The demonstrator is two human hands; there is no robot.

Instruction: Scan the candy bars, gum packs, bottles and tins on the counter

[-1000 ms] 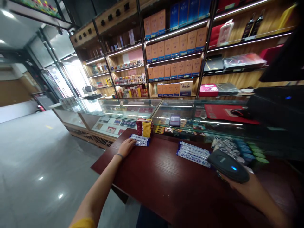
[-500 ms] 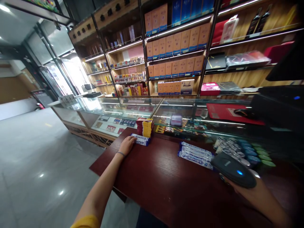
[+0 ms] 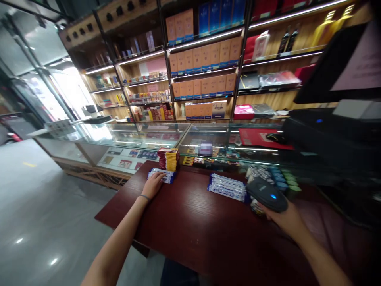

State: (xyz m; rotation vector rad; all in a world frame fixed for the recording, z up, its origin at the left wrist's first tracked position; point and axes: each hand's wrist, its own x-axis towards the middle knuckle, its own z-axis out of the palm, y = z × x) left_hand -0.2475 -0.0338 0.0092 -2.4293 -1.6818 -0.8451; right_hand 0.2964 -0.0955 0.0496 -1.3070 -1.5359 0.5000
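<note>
My left hand [image 3: 154, 184] lies palm down on a small pile of blue-and-white sachets [image 3: 169, 176], its fingers stretched over their near side. Just behind that pile rises a stack of red and yellow packets [image 3: 168, 159]. In my right hand [image 3: 281, 214] is a black handheld barcode scanner [image 3: 266, 194] with a lit blue light; its head points left. Close to the scanner's tip lies a row of long blue-and-white sachets [image 3: 226, 186] side by side. My right fingers are mostly hidden beneath the scanner.
Small cans with white, blue and green tops [image 3: 279, 178] stand behind the scanner. A glass display counter [image 3: 143, 137] runs behind the dark red wooden table [image 3: 178, 214]. At right are a black monitor [image 3: 315, 79] and a mouse [image 3: 275, 138] on a red mat [image 3: 253, 137].
The view has turned right, so everything sits farther left. My left hand has slid a little toward the middle of its sachets. The scanner stays beside the row of sachets.
</note>
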